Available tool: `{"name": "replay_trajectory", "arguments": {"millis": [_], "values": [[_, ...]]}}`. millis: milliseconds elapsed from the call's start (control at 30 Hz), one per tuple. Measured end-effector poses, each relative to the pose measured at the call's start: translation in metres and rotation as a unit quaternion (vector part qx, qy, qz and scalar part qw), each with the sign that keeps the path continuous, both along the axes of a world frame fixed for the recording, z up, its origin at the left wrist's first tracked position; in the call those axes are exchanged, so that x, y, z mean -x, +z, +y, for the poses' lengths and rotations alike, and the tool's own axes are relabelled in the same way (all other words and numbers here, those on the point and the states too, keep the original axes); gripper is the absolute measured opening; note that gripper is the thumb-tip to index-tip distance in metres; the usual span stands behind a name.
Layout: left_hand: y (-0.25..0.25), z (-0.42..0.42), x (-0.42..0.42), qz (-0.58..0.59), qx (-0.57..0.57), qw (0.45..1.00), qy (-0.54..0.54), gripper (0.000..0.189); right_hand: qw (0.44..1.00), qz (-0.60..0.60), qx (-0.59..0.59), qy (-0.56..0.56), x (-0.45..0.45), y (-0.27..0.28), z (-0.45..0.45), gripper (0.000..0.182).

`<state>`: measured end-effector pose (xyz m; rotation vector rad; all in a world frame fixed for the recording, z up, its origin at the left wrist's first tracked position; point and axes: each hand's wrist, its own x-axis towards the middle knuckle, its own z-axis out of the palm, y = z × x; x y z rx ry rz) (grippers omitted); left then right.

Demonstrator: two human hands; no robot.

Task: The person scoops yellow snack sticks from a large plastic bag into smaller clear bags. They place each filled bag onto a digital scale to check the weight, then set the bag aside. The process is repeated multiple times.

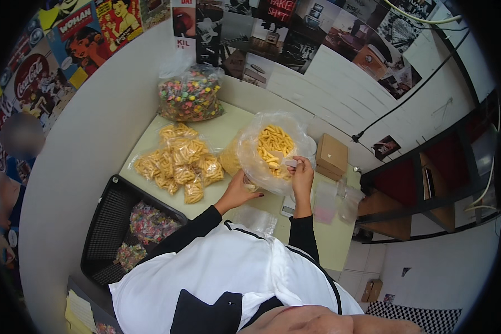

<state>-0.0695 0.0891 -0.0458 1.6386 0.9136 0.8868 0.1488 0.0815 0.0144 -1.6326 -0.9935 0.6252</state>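
A large clear plastic bag (250,142) of yellow finger-shaped snacks (275,140) stands open on the pale green table (234,115). My right hand (302,173) grips the handle of a light scoop (291,163), whose end reaches into the snacks. My left hand (239,194) is at the big bag's lower left edge, fingers curved around what looks like a small clear bag (249,183), partly hidden. Left of it lie several small filled snack bags (188,152). Flat empty clear bags (254,219) lie close to my body. A scale (288,206) shows partly beside my right wrist.
A big bag of colourful sweets (190,94) stands at the back left. Cardboard boxes (332,156) and more flat clear bags (326,202) are at the right. A black plastic crate (104,221) with packed sweets (152,223) sits at the left; walls bound the table behind.
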Motion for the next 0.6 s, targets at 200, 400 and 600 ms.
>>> {"name": "replay_trajectory", "arguments": {"millis": [200,400,600], "values": [[0.000,0.002,0.001,0.013,-0.048,0.999,0.002,0.091,0.985,0.161,-0.052,-0.036,-0.024,-0.004,-0.011,0.023],[0.002,0.015,-0.003,0.028,-0.022,0.999,-0.019,0.090,0.970,0.217,-0.089,-0.057,-0.037,0.005,-0.026,0.021],[-0.004,0.014,-0.003,-0.014,-0.058,0.998,-0.012,0.085,0.961,0.234,-0.125,-0.074,-0.048,0.023,-0.053,0.021]]}}
